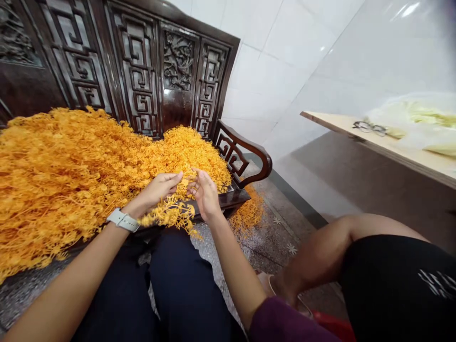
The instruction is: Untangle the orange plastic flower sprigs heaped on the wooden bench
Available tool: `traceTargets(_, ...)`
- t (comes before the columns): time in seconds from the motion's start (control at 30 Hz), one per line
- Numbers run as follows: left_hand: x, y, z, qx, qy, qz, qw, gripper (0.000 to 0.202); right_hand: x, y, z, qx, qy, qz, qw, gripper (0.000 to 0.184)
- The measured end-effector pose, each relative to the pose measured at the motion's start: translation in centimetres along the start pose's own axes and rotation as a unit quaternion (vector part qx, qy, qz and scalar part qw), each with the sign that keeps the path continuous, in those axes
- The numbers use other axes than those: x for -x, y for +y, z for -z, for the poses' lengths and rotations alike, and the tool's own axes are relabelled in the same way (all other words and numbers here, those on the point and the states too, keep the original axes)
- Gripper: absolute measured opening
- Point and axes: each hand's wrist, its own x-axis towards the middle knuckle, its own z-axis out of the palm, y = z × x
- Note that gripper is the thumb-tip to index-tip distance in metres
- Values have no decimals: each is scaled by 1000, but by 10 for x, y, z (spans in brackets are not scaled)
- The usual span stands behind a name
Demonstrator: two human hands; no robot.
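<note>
A big heap of orange plastic flower sprigs (64, 166) covers a dark carved wooden bench (142, 71). My left hand (162, 187), with a white watch on the wrist, and my right hand (204, 194) meet in front of the heap, over my dark trousers. The fingers of both hands pinch one small orange sprig (185, 182) between them. A cluster of orange sprigs (169, 216) hangs below my left hand, over my lap.
Another person's bare leg in black shorts (356, 266) sits at my right. Spilled orange sprigs (249, 213) lie on the speckled floor by the bench arm (249, 156). A wooden board (392, 147) at right bears glasses (368, 127) and pale green material in plastic.
</note>
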Motion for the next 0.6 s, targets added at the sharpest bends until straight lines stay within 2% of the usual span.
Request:
traceTargets(0.07,0,1,0,-26,-21,-13,999,55,-4,-1,-1,26,0,8,1000,36)
traceTargets(0.13,3,0,2,-80,-8,-44,996,51,-7,3,-1,46,8,12,999,34)
traceTargets(0.2,7,0,4,-187,64,-101,975,46,-3,11,-2,83,5,21,996,35)
traceTargets(0.27,12,1,6,-309,146,-150,928,36,11,17,-6,149,-9,30,988,35)
traceTargets(0.33,13,4,10,-380,190,-169,889,25,38,16,-14,222,-27,36,974,36)
traceTargets(0.37,11,7,14,-382,211,-167,884,23,54,12,-18,263,-59,39,962,37)
traceTargets(0.4,8,9,19,-366,241,-159,885,23,71,5,-21,308,-115,48,943,39)
traceTargets(0.43,5,12,24,-340,280,-148,886,27,88,-3,-23,364,-214,61,904,40)
traceTargets(0.5,-2,15,36,-279,351,-132,884,38,111,-21,-23,448,-440,95,772,38)
traceTargets(0.53,-3,15,40,-253,357,-130,890,43,114,-30,-22,469,-510,108,713,34)
traceTargets(0.57,-4,13,43,-235,341,-132,901,46,111,-37,-20,479,-544,119,679,30)
traceTargets(0.6,-2,10,45,-222,313,-135,914,48,101,-42,-19,486,-545,130,671,27)
